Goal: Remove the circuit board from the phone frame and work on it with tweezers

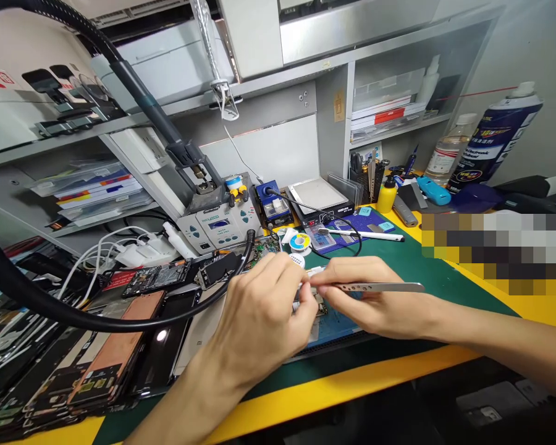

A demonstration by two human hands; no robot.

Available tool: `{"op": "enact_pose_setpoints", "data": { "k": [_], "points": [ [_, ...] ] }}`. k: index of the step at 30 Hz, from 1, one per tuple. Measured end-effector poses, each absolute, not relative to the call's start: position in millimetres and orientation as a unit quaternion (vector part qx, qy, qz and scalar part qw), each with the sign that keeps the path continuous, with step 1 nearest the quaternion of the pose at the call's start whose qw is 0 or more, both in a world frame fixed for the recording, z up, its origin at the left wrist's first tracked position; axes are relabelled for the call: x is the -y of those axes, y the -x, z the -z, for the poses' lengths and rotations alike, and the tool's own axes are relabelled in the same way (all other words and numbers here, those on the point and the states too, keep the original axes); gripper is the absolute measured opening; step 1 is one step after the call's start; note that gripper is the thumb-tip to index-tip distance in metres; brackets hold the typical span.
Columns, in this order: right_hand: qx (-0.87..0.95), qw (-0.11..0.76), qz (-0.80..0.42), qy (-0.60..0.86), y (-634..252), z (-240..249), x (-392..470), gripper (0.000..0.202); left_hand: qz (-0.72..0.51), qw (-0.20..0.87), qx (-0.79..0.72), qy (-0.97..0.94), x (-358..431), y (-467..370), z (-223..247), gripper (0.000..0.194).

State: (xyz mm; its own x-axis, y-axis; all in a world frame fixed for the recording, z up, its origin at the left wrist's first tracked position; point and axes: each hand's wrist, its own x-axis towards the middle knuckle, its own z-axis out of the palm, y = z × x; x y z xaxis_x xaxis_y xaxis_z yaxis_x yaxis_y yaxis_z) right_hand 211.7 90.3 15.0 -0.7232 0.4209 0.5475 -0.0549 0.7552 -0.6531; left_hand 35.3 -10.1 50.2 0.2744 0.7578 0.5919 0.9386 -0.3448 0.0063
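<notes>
Both hands meet over a blue work mat near the front of the bench. My right hand is closed around silver metal tweezers with small round holes along the handle, whose rear end points right. Their tips are hidden at my fingertips. With thumb and fingers pinched together, my left hand is right beside the right fingertips; whatever it pinches is too small or covered to make out. Below and between the hands, part of a small circuit board shows on the mat.
Stacked phone parts fill the left side. A black hose curves from the hot air station across the left. Behind my hands are a solder spool and a white-handled brush. A spray can stands at the right.
</notes>
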Motion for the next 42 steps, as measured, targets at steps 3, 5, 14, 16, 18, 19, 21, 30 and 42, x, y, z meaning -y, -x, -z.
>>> {"op": "enact_pose_setpoints", "data": {
  "k": [3, 5, 14, 16, 18, 19, 21, 30, 42],
  "points": [
    [0.876, 0.407, -0.237, 0.104, -212, -14, -98, 0.02, 0.199, 0.231, 0.55, 0.777, -2, -42, -57, 0.015],
    [0.876, 0.414, -0.219, 0.112, -212, -14, -104, 0.019, 0.165, 0.26, 0.549, 0.777, -9, -45, -61, 0.013],
    [0.884, 0.424, -0.178, 0.081, -209, -7, -114, 0.018, 0.124, 0.315, 0.534, 0.775, -17, -48, -60, 0.012],
    [0.883, 0.427, -0.179, 0.074, -209, -5, -113, 0.018, 0.128, 0.318, 0.534, 0.773, -16, -48, -57, 0.012],
    [0.882, 0.429, -0.182, 0.07, -209, -4, -113, 0.018, 0.136, 0.321, 0.535, 0.769, -15, -47, -54, 0.012],
    [0.881, 0.43, -0.183, 0.069, -209, -3, -113, 0.018, 0.141, 0.322, 0.536, 0.768, -15, -46, -53, 0.012],
    [0.881, 0.429, -0.188, 0.067, -209, -3, -113, 0.018, 0.151, 0.324, 0.537, 0.764, -15, -45, -52, 0.012],
    [0.883, 0.424, -0.197, 0.033, -208, -1, -113, 0.017, 0.212, 0.327, 0.514, 0.764, -16, -40, -42, 0.017],
    [0.889, 0.383, -0.249, -0.01, -208, 0, -107, 0.03, 0.432, 0.184, 0.474, 0.745, -9, -26, -24, 0.016]
  ]
}}
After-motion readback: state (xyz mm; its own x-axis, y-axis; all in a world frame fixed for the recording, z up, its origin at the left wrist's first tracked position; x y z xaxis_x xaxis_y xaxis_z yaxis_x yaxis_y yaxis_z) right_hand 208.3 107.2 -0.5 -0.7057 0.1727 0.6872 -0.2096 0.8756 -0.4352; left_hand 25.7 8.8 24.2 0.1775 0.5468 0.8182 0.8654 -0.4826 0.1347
